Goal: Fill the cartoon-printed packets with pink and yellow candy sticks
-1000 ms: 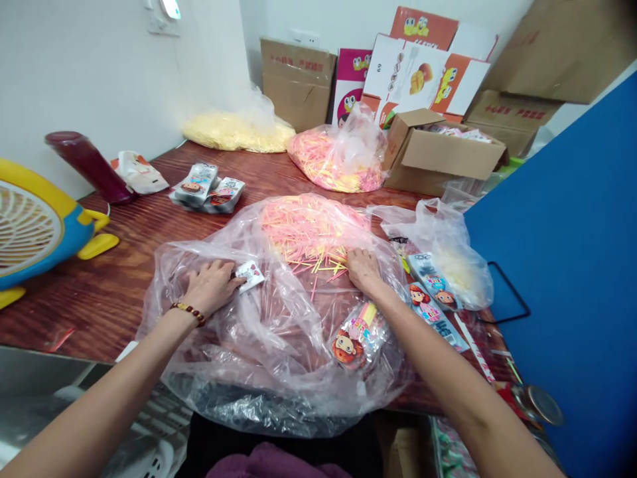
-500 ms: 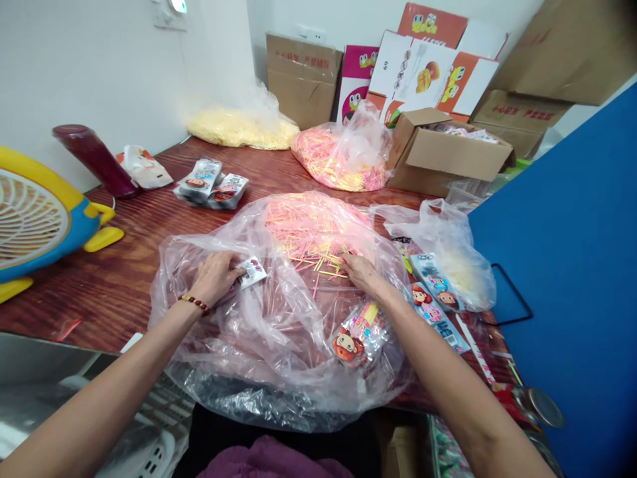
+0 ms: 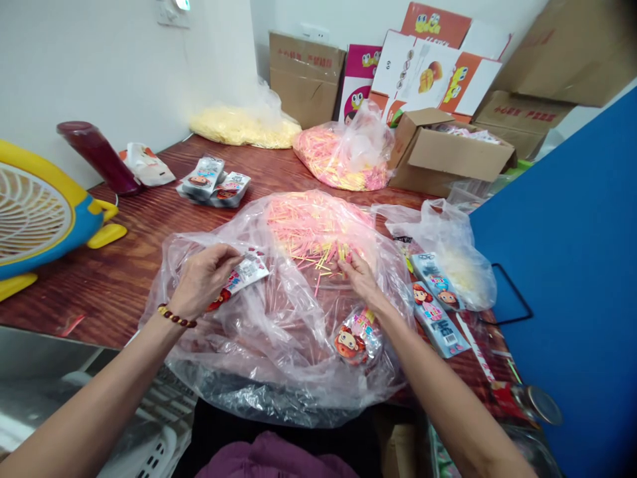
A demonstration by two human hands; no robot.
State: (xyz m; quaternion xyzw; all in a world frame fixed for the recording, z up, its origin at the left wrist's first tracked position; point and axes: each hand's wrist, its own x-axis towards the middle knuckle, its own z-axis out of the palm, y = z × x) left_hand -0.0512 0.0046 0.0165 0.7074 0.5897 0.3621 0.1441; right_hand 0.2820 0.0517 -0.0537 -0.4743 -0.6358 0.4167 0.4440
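Observation:
A big clear plastic bag (image 3: 279, 332) lies open on the wooden table (image 3: 144, 232) with a heap of thin pink and yellow sticks (image 3: 308, 229) inside it. My left hand (image 3: 202, 279) is raised a little and grips a small printed cartoon packet (image 3: 243, 273). My right hand (image 3: 358, 275) is at the near edge of the heap, its fingers pinched on a few sticks (image 3: 343, 252). A filled cartoon packet (image 3: 354, 337) lies in the bag under my right forearm.
Two more packets (image 3: 438, 305) and a thin bag (image 3: 448, 245) lie to the right by a blue panel (image 3: 562, 265). Packets (image 3: 213, 182), a dark red bottle (image 3: 99, 156) and a yellow fan (image 3: 34, 212) are at left. Bags of sticks (image 3: 343, 159) and cardboard boxes (image 3: 442, 153) stand behind.
My left hand has lifted the small packet off the bag and tilted it. My right hand has closed on a few sticks and raised them slightly.

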